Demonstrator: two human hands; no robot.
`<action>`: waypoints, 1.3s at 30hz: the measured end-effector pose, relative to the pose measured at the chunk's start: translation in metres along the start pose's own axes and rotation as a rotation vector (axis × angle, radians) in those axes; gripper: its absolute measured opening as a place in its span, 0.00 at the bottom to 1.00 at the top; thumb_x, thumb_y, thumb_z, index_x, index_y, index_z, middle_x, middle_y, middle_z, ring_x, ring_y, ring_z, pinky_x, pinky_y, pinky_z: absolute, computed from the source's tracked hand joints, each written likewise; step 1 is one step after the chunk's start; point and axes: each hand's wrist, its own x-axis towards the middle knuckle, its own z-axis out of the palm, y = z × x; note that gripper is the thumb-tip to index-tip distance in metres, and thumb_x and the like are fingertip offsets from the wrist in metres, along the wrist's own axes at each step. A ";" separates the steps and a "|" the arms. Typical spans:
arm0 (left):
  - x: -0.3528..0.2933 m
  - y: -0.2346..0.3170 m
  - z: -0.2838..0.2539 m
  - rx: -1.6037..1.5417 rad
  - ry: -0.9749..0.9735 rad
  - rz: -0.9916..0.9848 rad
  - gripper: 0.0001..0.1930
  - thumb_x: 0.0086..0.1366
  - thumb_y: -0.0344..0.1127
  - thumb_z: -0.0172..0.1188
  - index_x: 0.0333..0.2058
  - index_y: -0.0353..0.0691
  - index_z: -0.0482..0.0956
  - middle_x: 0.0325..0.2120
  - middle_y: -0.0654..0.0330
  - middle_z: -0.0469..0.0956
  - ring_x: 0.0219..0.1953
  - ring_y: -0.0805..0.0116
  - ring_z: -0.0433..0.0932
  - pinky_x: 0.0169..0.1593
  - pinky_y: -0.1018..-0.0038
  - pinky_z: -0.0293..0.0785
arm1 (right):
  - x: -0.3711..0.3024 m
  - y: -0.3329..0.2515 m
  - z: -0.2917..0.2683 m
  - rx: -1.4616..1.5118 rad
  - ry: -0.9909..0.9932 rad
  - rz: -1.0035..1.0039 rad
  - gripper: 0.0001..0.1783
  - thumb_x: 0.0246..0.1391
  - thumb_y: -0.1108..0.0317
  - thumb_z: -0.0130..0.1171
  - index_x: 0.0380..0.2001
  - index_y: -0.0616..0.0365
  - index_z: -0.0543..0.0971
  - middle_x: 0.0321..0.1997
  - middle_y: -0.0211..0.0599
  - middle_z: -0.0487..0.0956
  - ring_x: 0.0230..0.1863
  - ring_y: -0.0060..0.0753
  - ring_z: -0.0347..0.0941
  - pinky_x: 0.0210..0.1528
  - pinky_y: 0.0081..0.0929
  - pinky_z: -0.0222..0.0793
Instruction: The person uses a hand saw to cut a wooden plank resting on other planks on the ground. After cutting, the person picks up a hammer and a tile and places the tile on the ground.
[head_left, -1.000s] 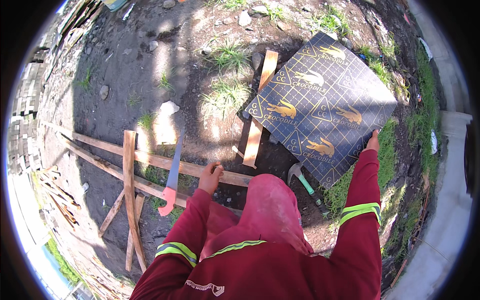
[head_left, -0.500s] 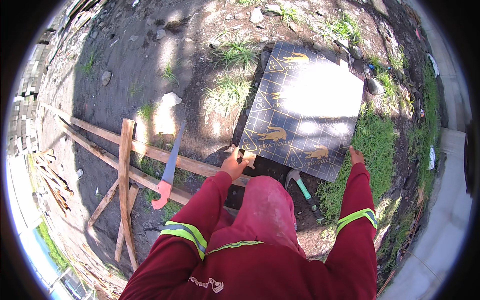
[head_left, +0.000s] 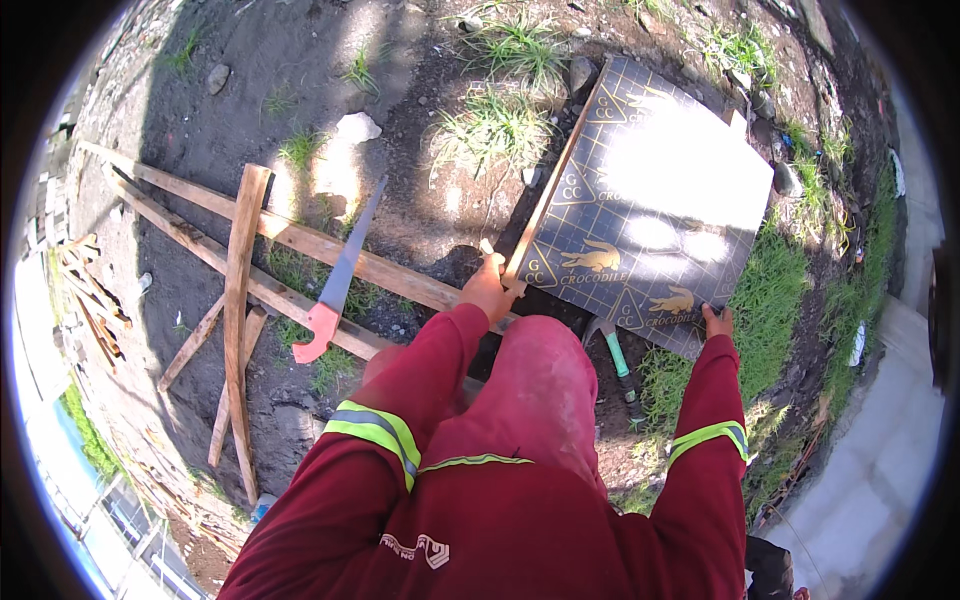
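A dark panel with a gold printed pattern [head_left: 590, 285] lies tilted in front of me, strong sunlight washing out its middle. Along its left edge runs a wooden batten [head_left: 545, 213]. My left hand [head_left: 485, 288] is closed around the batten's near end at the panel's lower left corner. At the lower right corner, my right hand [head_left: 717, 322] grips the panel's edge, thumb on top and other fingers hidden beneath. Just below the panel a green-handled hammer [head_left: 617, 357] lies on the ground, its head partly under the near edge.
To the left, a handsaw [head_left: 345, 262] with a pinkish-red handle rests across two long planks [head_left: 300, 238]. Another board [head_left: 243, 225] crosses them further left. Grass [head_left: 775, 290] grows right of the panel, beside a concrete strip [head_left: 860, 470]. Stones and tufts lie beyond.
The panel's left side has lifted, exposing the batten along it. My left hand has shifted its hold there. My right thumb now lies over the panel's corner. The whole view has shifted slightly.
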 end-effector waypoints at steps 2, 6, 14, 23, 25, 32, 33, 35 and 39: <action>0.000 0.003 0.003 0.184 0.062 0.082 0.44 0.55 0.34 0.68 0.67 0.49 0.52 0.52 0.44 0.71 0.48 0.48 0.76 0.51 0.62 0.73 | 0.001 0.006 -0.001 0.064 -0.016 -0.004 0.54 0.42 0.48 0.72 0.64 0.71 0.60 0.68 0.57 0.62 0.70 0.48 0.57 0.70 0.34 0.50; 0.006 0.000 0.002 0.433 -0.051 0.189 0.48 0.56 0.40 0.67 0.70 0.57 0.45 0.55 0.40 0.67 0.46 0.44 0.78 0.49 0.59 0.75 | -0.010 0.010 0.000 0.151 0.021 -0.034 0.52 0.42 0.49 0.73 0.64 0.68 0.62 0.65 0.56 0.66 0.67 0.47 0.61 0.67 0.35 0.54; 0.006 -0.009 0.001 0.445 -0.079 0.205 0.42 0.60 0.48 0.62 0.69 0.53 0.49 0.49 0.45 0.72 0.41 0.45 0.79 0.44 0.58 0.77 | -0.041 0.018 0.004 0.066 -0.010 -0.093 0.52 0.44 0.49 0.72 0.66 0.63 0.60 0.66 0.54 0.65 0.64 0.47 0.64 0.63 0.36 0.61; 0.008 -0.008 0.005 0.463 -0.031 0.270 0.37 0.59 0.51 0.62 0.66 0.53 0.58 0.45 0.49 0.76 0.38 0.47 0.80 0.41 0.58 0.77 | -0.023 0.014 -0.008 0.274 -0.088 -0.116 0.52 0.44 0.54 0.74 0.66 0.69 0.58 0.65 0.54 0.66 0.62 0.42 0.66 0.63 0.33 0.61; 0.011 -0.006 0.004 0.433 -0.006 0.258 0.37 0.59 0.50 0.63 0.65 0.54 0.58 0.45 0.48 0.76 0.39 0.47 0.80 0.41 0.58 0.77 | -0.022 0.014 -0.010 0.281 -0.092 -0.127 0.53 0.44 0.54 0.74 0.66 0.68 0.58 0.65 0.54 0.66 0.62 0.42 0.66 0.62 0.33 0.62; 0.011 -0.001 0.001 0.277 -0.015 0.223 0.37 0.59 0.41 0.63 0.64 0.44 0.56 0.50 0.43 0.74 0.44 0.43 0.78 0.44 0.56 0.77 | -0.030 0.013 0.003 0.214 -0.035 -0.022 0.53 0.43 0.52 0.74 0.66 0.66 0.59 0.65 0.53 0.66 0.61 0.42 0.67 0.60 0.34 0.64; 0.009 -0.002 0.001 0.247 -0.001 0.220 0.35 0.59 0.39 0.62 0.63 0.44 0.58 0.50 0.44 0.74 0.43 0.43 0.78 0.44 0.56 0.77 | -0.029 0.013 0.005 0.217 -0.020 0.051 0.53 0.43 0.52 0.74 0.65 0.67 0.59 0.65 0.53 0.66 0.61 0.42 0.67 0.60 0.34 0.63; 0.007 -0.003 0.003 0.264 0.016 0.239 0.33 0.59 0.39 0.62 0.62 0.43 0.59 0.49 0.44 0.74 0.43 0.43 0.78 0.45 0.56 0.76 | -0.027 0.017 0.007 0.093 0.014 -0.079 0.53 0.45 0.53 0.73 0.67 0.64 0.56 0.66 0.53 0.65 0.60 0.44 0.69 0.56 0.34 0.67; 0.006 -0.008 0.010 0.232 0.091 0.306 0.30 0.59 0.38 0.62 0.59 0.46 0.63 0.46 0.46 0.75 0.42 0.43 0.78 0.44 0.57 0.76 | -0.020 0.032 0.010 0.300 0.000 -0.020 0.51 0.46 0.59 0.72 0.66 0.69 0.56 0.66 0.57 0.63 0.63 0.46 0.65 0.63 0.36 0.61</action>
